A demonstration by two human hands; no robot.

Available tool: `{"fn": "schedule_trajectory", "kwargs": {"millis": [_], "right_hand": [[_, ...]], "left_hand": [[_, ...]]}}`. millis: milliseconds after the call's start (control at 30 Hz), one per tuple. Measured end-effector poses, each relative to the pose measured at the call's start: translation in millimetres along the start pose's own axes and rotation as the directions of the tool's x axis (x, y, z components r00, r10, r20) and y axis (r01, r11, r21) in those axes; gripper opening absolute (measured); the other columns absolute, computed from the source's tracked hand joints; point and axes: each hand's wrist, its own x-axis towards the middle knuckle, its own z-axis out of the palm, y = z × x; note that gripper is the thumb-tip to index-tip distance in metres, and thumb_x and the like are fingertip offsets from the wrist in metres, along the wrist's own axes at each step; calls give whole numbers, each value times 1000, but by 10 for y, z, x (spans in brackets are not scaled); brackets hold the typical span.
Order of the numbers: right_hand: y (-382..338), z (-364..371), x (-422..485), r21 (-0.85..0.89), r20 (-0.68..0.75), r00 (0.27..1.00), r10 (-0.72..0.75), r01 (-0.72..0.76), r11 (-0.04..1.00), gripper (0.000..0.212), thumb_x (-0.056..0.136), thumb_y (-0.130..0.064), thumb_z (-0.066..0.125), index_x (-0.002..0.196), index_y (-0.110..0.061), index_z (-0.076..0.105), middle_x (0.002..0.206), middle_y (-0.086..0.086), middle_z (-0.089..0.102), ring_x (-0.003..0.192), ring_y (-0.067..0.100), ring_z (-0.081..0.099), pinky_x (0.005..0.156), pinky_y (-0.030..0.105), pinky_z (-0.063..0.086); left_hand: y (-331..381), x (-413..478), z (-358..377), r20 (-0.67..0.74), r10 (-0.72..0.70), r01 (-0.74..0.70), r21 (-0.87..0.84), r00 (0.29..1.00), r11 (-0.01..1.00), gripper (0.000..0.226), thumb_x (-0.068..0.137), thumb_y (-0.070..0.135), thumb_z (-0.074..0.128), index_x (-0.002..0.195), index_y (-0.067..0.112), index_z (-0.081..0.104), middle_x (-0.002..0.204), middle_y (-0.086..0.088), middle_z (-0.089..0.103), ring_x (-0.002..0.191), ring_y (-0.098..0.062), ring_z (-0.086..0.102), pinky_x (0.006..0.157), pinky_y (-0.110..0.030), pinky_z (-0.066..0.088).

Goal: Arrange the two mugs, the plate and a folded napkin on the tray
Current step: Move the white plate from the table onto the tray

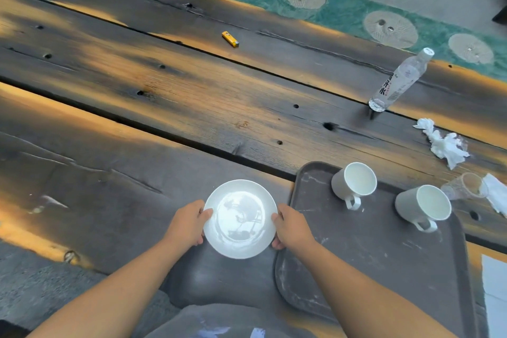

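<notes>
A round white plate (240, 218) is just left of the dark grey tray (384, 255), above the dark wooden table. My left hand (189, 223) grips its left rim with the thumb on top. My right hand (290, 228) grips its right rim the same way, over the tray's left edge. Two white mugs stand on the far part of the tray: one (354, 182) near the back left corner, the other (424, 207) to its right, both with handles pointing toward me. A flat white napkin (495, 277) lies at the right edge, partly cut off.
A crumpled white tissue (444, 143) lies beyond the tray. A clear plastic cup (463, 186) lies on its side beside more white paper (496, 196). A water bottle (397, 82) stands at the back right. A yellow lighter (230, 39) lies further out.
</notes>
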Motion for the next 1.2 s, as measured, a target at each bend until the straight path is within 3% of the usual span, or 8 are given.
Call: {"fn": "schedule_trajectory", "kwargs": {"millis": [133,400,567,700,833,1067,1200], "right_hand": [[202,-161,-132,6,-61,998,12,-12,1000,21,106,-20,38,95,-12,54,66,9,69,40,13,61,48,22,50],[702,-503,-398,90,-91,995,48,-39,995,23,105,-19,41,86,-11,48,60,11,66,44,18,62,48,25,52],[1024,-702,-526,120,-99,991,89,-77,990,25,105,-17,41,81,-12,43,59,9,63,39,14,58,43,20,47],[1278,-822,-593,180,-116,986,119,-97,979,23,103,-17,43,80,-12,40,68,13,59,45,21,59,48,30,55],[1517,-941,-657,195,-121,983,135,-109,975,22,102,-18,43,81,-12,42,65,14,60,46,22,60,55,39,59],[1819,-1094,-707,216,-136,971,195,-163,963,23,102,-17,43,92,3,47,66,18,62,43,19,59,57,41,60],[1891,-1158,-724,200,-141,971,193,-163,966,21,102,-17,42,86,-3,46,77,26,70,45,19,62,57,37,60]], "left_hand": [[172,-63,169,27,42,-42,7,999,999,27,103,25,49,87,4,54,64,-12,67,43,-22,60,58,-39,57],[521,-248,633,87,66,-68,15,994,998,26,104,24,49,80,13,50,61,-9,64,43,-20,57,50,-28,50],[767,-365,903,127,84,-90,40,988,995,26,104,23,49,79,17,52,59,-7,64,42,-19,57,50,-30,53],[948,-433,1108,150,96,-106,64,984,992,24,103,24,50,83,10,53,58,-7,64,44,-20,58,54,-35,55],[1116,-486,1312,172,94,-117,129,981,985,23,103,25,50,86,11,55,59,-9,67,41,-14,60,41,-26,49],[1295,-505,1595,187,106,-142,191,977,971,29,103,27,51,77,14,46,65,-15,70,41,-21,61,49,-36,53],[1341,-521,1685,178,115,-151,205,977,967,32,103,28,52,75,15,41,62,-7,62,40,-19,56,57,-42,57]]}}
